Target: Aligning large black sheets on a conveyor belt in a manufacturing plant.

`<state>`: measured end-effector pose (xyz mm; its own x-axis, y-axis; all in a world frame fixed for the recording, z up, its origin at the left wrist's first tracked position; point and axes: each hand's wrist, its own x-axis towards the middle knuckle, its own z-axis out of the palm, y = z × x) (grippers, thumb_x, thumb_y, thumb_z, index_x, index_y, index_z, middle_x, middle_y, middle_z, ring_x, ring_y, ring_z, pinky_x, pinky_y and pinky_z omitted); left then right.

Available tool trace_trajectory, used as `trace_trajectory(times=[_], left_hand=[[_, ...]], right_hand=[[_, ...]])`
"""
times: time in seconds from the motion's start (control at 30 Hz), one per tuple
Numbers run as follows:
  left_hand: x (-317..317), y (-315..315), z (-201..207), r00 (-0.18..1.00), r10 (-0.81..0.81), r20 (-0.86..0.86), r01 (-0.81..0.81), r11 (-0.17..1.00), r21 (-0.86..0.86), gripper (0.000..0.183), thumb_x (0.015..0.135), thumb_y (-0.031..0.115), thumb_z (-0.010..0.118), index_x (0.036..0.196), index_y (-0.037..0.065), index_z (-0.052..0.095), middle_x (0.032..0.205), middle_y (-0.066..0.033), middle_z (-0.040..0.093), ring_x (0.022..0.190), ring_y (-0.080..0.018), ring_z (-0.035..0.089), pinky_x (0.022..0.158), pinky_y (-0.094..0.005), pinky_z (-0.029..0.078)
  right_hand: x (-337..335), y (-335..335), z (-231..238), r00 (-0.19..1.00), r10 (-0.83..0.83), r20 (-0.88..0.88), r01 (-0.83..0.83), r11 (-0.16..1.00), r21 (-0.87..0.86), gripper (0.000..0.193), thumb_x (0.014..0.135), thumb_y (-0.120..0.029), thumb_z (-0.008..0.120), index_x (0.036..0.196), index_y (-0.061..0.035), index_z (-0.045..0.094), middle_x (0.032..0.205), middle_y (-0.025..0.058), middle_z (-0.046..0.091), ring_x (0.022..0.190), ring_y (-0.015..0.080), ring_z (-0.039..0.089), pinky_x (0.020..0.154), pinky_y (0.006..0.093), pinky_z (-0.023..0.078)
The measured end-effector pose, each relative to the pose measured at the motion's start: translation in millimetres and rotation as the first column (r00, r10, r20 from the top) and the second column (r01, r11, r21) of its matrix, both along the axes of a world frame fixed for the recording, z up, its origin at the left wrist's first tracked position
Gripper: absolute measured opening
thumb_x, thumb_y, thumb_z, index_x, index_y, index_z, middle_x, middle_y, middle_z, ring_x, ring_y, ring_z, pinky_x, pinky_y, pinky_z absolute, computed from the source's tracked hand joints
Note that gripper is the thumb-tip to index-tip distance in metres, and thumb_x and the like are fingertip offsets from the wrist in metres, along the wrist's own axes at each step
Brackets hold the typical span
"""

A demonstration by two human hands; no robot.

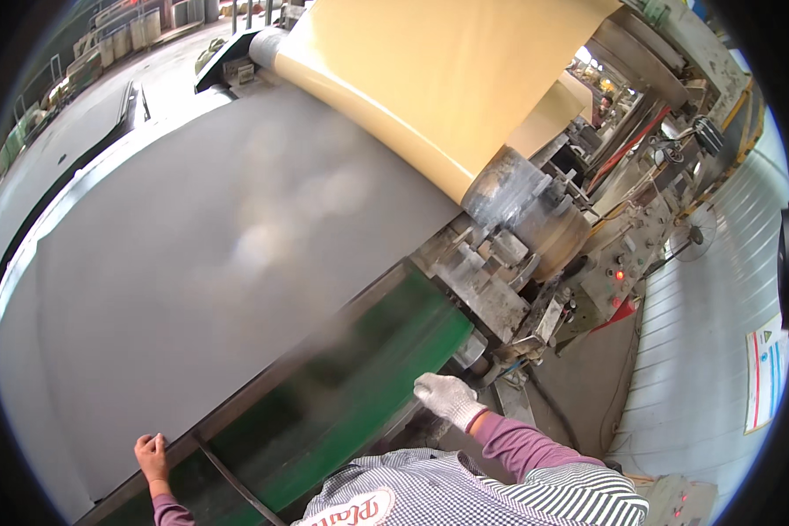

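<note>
A wide, flat dark grey sheet (149,289) spreads across the left and middle, its near edge running along a dark rail beside a green belt (394,342). My left hand (152,458), bare, is at that near edge at the lower left. Its fingers are curled in; whatever is between them is too small to make out. My right hand (449,399) wears a white knitted glove and is by the near edge of the green belt, close to a metal roller end (471,349). The gloved fingers are bent closed, and what they hold, if anything, is hidden.
A glossy yellow-tan sheet (430,79) passes over a large roller (513,188) above the grey one. Right of it stand machine parts and a control panel (614,276) with red lights. A round-caged fan (694,235) is near the corrugated wall (701,333). A dark bar (237,482) crosses the belt.
</note>
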<state>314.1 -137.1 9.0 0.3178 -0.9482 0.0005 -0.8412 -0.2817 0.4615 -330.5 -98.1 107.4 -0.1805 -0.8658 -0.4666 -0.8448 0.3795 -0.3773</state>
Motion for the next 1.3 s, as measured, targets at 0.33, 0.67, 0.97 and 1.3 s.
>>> trace_trajectory(times=[0.33, 0.67, 0.97, 1.3], left_hand=[[-147, -37, 29, 0.971, -0.207, 0.116, 0.211, 0.977, -0.02, 0.022, 0.082, 0.033, 0.067, 0.089, 0.014, 0.076, 0.106, -0.0073, 0.062, 0.105, -0.0289, 0.053, 0.089, -0.0393, 0.047], [-285, -76, 29, 0.95, -0.222, 0.218, 0.248, 0.964, -0.097, 0.029, 0.085, 0.038, 0.064, 0.097, 0.014, 0.073, 0.104, -0.0072, 0.065, 0.104, -0.0308, 0.055, 0.089, -0.0416, 0.047], [-93, -53, 12, 0.976, 0.195, 0.098, -0.138, 0.899, -0.415, 0.047, 0.079, 0.02, 0.07, 0.118, -0.003, 0.058, 0.12, -0.0218, 0.058, 0.116, -0.0373, 0.051, 0.103, -0.0446, 0.039], [27, -27, 31, 0.888, 0.383, 0.253, -0.44, 0.866, 0.236, 0.095, 0.064, 0.048, 0.079, 0.138, 0.002, 0.042, 0.14, -0.0163, 0.041, 0.129, -0.0337, 0.039, 0.107, -0.0421, 0.037]], right_hand=[[-22, 7, -11, 0.998, 0.03, -0.055, -0.029, 0.999, 0.014, 0.033, 0.09, -0.035, 0.049, 0.106, -0.0106, 0.064, 0.099, 0.0188, 0.068, 0.093, 0.0386, 0.065, 0.083, 0.0485, 0.05], [19, -11, -9, 0.994, 0.02, 0.103, -0.02, 1.0, -0.001, 0.032, 0.089, -0.036, 0.052, 0.109, -0.0136, 0.064, 0.103, 0.0157, 0.068, 0.095, 0.0361, 0.065, 0.084, 0.0454, 0.05], [-8, -49, -17, 0.873, -0.299, 0.386, 0.367, 0.923, -0.115, 0.016, 0.087, -0.008, 0.059, 0.099, -0.0001, 0.067, 0.085, 0.009, 0.068, 0.074, 0.0132, 0.063, 0.068, 0.0265, 0.052], [211, -178, -4, 0.813, 0.57, 0.118, -0.399, 0.693, -0.6, 0.032, 0.083, -0.019, 0.063, 0.113, -0.0063, 0.064, 0.107, 0.0145, 0.066, 0.101, 0.0304, 0.063, 0.089, 0.0381, 0.05]])
